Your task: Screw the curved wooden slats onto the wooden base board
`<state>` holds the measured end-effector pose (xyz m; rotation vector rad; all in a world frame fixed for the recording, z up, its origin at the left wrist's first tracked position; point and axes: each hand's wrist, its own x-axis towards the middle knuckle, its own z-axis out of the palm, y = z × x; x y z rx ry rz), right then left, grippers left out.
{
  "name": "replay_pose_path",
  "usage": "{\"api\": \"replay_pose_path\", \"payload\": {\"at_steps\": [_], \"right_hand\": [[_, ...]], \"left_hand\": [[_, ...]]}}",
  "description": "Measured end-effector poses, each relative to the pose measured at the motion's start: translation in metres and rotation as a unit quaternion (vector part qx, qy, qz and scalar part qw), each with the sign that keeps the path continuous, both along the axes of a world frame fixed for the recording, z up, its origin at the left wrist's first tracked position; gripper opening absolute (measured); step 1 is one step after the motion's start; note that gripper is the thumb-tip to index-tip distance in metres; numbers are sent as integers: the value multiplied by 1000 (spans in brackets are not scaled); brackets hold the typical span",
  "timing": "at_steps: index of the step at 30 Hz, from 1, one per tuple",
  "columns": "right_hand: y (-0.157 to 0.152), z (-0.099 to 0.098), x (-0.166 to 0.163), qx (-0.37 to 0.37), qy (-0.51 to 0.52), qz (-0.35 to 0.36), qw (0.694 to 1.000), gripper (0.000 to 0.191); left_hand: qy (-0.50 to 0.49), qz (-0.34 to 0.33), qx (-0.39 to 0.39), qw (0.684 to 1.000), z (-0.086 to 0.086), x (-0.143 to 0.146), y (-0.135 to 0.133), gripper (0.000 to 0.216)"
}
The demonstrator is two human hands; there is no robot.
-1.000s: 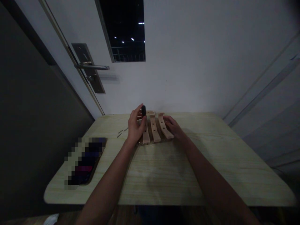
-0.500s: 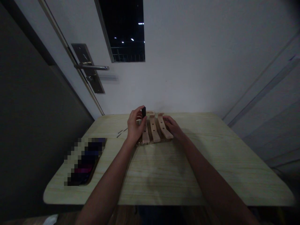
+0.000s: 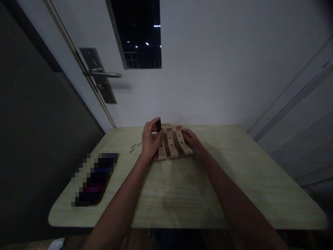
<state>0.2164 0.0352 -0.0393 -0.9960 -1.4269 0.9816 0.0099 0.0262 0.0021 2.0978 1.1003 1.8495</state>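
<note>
A wooden hook rack (image 3: 172, 142) lies on the table, with several curved pale wooden strips, pierced by holes, across a brown backing board. My left hand (image 3: 151, 139) is at the rack's left end. Between its thumb and fingers it pinches a short black handle (image 3: 159, 125), nearly upright over the leftmost strip. The lower end of that handle is hidden by my fingers, so its tip cannot be seen. My right hand (image 3: 191, 139) is closed against the rack's right side, and its fingertips are partly hidden behind the rightmost strip.
Several loose screws (image 3: 133, 148) lie left of the rack. A phone (image 3: 100, 180), its screen blurred into blocks, rests at the left of the pale wood-grain table (image 3: 182, 198). Behind the table stands a white door (image 3: 197, 76) with a metal lever handle (image 3: 104, 74).
The black handle in my left fingers has tilted very slightly to the left. Both hands and the rack stay in nearly the same place.
</note>
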Motion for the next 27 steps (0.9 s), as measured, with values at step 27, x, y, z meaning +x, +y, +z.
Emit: {"api": "replay_pose_path", "payload": {"at_steps": [27], "right_hand": [[5,-5,0,14,-5,-10,1000,25]], "left_hand": [[-16,-26,-23,999,3,1,-3,53]]}}
